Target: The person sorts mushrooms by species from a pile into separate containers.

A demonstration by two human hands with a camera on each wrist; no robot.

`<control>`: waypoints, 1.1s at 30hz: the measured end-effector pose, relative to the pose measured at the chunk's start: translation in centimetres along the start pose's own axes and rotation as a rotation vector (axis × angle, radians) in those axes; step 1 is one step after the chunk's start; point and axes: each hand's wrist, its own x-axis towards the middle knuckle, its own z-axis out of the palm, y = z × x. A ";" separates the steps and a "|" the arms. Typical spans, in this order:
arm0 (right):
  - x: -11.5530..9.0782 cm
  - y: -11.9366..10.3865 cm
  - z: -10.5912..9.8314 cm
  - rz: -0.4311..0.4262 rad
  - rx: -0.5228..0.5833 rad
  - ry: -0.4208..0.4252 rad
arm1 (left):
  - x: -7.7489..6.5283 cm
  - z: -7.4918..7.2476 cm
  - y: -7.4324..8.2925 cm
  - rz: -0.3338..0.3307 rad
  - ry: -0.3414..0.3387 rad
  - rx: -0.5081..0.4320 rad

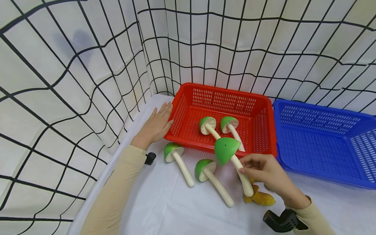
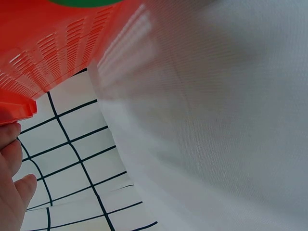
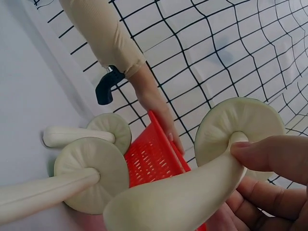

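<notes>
My right hand (image 1: 265,171) pinches the pale stem of a green-capped toy mushroom (image 1: 227,150) over the front rim of the red basket (image 1: 188,142). In the right wrist view, thumb and fingers grip that stem (image 3: 192,192) just below the cap. Against the basket's left side rests my left hand (image 1: 157,122), its fingers straight along the rim. Inside the basket lie two more mushrooms, a left one (image 1: 208,125) and a right one (image 1: 229,125). Two others, one mushroom (image 1: 174,152) and a second mushroom (image 1: 205,170), lie on the white cloth in front.
A blue basket (image 1: 320,174) stands right of the red one. Beneath my right hand lies a yellow-brown object (image 1: 262,198), partly covered. Black wire grid walls (image 1: 202,45) with white sheeting rise behind and on the left. White cloth (image 1: 164,212) covers the table.
</notes>
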 end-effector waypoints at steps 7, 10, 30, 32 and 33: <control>0.6 -0.8 -0.8 0.083 -0.043 0.031 | -0.1 0.0 0.1 -0.004 0.001 -0.004; 0.9 -0.9 -1.1 0.109 -0.057 0.034 | -0.1 0.0 0.0 -0.003 0.002 -0.003; 2.3 -1.8 -3.0 0.090 -0.084 0.070 | 0.0 0.0 0.1 -0.001 -0.003 0.003; 2.6 -1.9 -3.1 0.100 -0.093 0.074 | 0.0 0.0 0.1 -0.001 -0.002 0.002; 2.7 -1.9 -3.2 0.106 -0.098 0.078 | -0.1 0.0 0.1 -0.001 -0.001 -0.001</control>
